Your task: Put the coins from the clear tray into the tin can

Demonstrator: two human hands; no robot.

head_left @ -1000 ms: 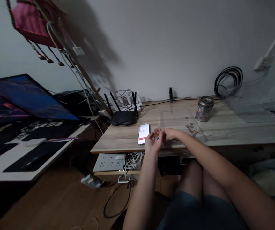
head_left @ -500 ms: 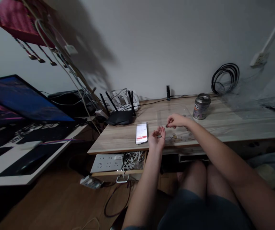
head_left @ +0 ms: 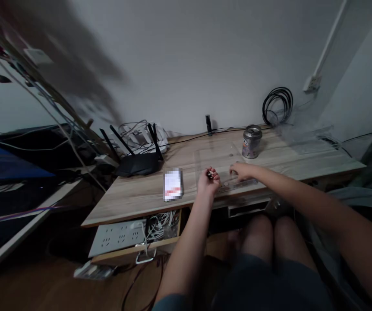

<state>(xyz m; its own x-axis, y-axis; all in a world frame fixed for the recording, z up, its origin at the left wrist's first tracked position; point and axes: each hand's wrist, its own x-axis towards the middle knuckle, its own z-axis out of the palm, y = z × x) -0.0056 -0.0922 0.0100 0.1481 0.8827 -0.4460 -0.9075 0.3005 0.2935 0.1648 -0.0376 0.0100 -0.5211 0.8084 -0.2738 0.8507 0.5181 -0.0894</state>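
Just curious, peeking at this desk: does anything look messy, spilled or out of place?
Mostly clutter: a tangle of white cables piled behind the router, and a power strip with loose wires hanging under the desk. Nothing looks spilled or broken.

Dim indoor scene with a cool grey cast. A broad soft shadow falls across the wall [head_left: 179,60] at upper left, smeared by motion blur, as are the cables [head_left: 40,99] there. Wide-angle distortion bends the desk [head_left: 134,194] edge and stretches the frame margins. The phone [head_left: 173,185] screen is the brightest spot, pixelated. Small items near both hands are unresolved
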